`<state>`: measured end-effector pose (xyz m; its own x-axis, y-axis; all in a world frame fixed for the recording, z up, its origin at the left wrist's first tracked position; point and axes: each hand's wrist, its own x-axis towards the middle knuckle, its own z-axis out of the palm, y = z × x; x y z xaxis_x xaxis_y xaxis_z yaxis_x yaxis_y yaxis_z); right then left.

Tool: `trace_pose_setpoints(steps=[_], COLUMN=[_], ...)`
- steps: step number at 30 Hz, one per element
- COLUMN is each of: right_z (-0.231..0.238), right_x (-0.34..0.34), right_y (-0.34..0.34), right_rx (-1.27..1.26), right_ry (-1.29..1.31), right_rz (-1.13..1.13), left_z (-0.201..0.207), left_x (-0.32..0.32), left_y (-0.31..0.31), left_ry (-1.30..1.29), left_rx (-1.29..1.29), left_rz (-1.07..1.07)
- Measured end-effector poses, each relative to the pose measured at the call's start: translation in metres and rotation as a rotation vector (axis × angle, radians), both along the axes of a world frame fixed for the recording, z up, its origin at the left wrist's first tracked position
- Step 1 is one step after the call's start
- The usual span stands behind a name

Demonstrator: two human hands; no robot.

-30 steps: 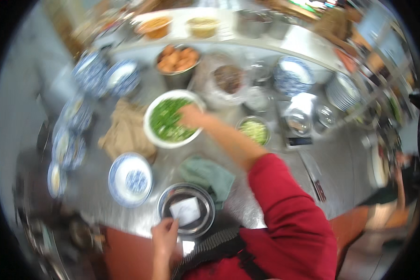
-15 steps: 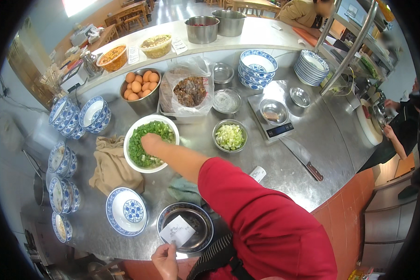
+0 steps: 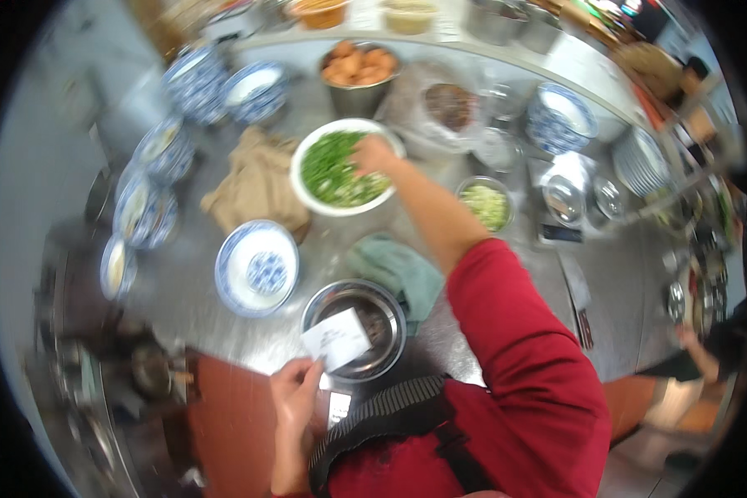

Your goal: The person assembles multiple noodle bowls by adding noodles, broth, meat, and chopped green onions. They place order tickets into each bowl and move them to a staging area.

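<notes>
My right hand [image 3: 372, 156] reaches into a white bowl [image 3: 300, 189] of chopped green onions [image 3: 336, 170]. It is at the right side of the heap, with its fingers curled down and their tips hidden in the greens. Between the thumb and fingers of my left hand [image 3: 295, 388] is a white paper slip [image 3: 338, 339] with print on it. The slip hangs over a round steel bowl [image 3: 396, 349] near the counter's front edge; the bowl's inside looks dark. A blue-and-white bowl [image 3: 234, 270] stands just left of it.
A green cloth [image 3: 407, 274] and a tan cloth [image 3: 253, 187] lie on the steel counter. Stacked patterned bowls [image 3: 145, 212] line the left. Eggs [image 3: 357, 65], a bagged dark food [image 3: 450, 106], a pale chopped vegetable [image 3: 485, 206], a scale [image 3: 561, 232] and a knife [image 3: 578, 299] lie beyond.
The whole view has shifted and blurred. My right hand has moved from the middle-left of the green onions to their right side. My left hand keeps the slip above the steel bowl.
</notes>
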<state>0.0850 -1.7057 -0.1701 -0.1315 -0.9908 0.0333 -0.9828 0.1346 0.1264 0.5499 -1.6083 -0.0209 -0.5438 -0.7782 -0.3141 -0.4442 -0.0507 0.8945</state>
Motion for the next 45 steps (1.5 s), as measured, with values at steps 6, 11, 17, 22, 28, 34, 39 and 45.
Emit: trace_pose_setpoints(steps=[6, 11, 17, 22, 28, 34, 39, 45], right_z=[-0.014, 0.005, 0.055, 0.049, 0.067, 0.142, 0.145, 0.137], right_x=[0.021, 0.045, 0.086, 0.081, 0.090, 0.194, 0.280, 0.313], right_y=[0.024, 0.035, 0.044, 0.054, 0.072, 0.129, 0.164, 0.174], right_rx=[-0.359, -0.364, -0.500, -0.462, -0.373, 0.079, 0.267, 0.049], right_ry=[-0.849, -1.171, -1.648, -1.229, -1.032, -1.368, -1.232, -0.916], right_rz=[-0.051, -0.295, -0.712, -0.425, -0.109, -0.180, 0.076, 0.217], left_z=[0.005, -0.002, -0.003, -0.001, -0.006, -0.008, -0.012, -0.019], left_x=[0.035, 0.052, 0.057, 0.060, 0.066, 0.080, 0.086, 0.090], left_y=[0.008, 0.007, 0.012, 0.012, 0.007, -0.002, 0.002, 0.006], left_ry=[0.224, 0.243, 0.269, 0.252, 0.277, 0.390, 0.381, 0.365], left_rx=[0.107, 0.080, 0.090, 0.054, 0.057, 0.104, 0.101, 0.089], left_rz=[0.038, 0.027, 0.061, 0.083, 0.127, 0.226, 0.246, 0.219])
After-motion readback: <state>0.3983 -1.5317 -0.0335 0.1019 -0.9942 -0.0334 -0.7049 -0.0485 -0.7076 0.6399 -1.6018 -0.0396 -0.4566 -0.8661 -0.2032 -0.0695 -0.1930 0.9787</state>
